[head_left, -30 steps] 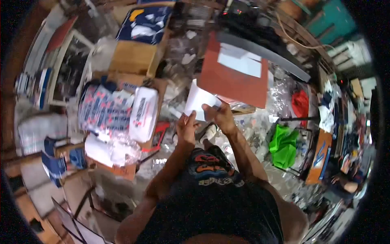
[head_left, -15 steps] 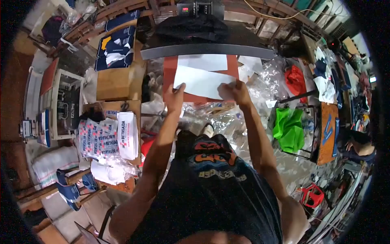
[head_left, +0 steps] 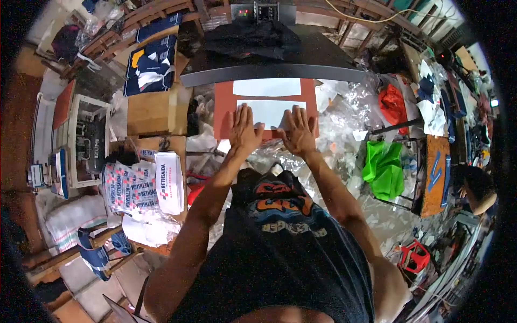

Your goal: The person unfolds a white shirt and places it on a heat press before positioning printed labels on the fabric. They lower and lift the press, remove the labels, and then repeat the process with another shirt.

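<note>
A white sheet [head_left: 271,114] lies flat on a reddish-brown pad [head_left: 224,92]. On its left end my left hand [head_left: 245,130] rests palm down, fingers stretched out. My right hand [head_left: 297,132] presses flat on the right end, its fingers spread. Just beyond, a second white sheet [head_left: 266,86] lies on the same pad, its far part hidden under the dark edge of a heat press [head_left: 269,72]. Black cloth [head_left: 250,40] is heaped on top of the press.
To the left, printed sheets [head_left: 132,185] and a stack of white printed pieces [head_left: 170,183] lie on a table. Folded navy cloth [head_left: 151,64] sits farther back. Green cloth [head_left: 383,169] and a red bundle [head_left: 393,107] are at right. A person [head_left: 476,188] is at the far right.
Half a second ago both hands held the nearer sheet raised and tilted by its ends. Now it lies flat on the pad, and my fingers have opened onto it.
</note>
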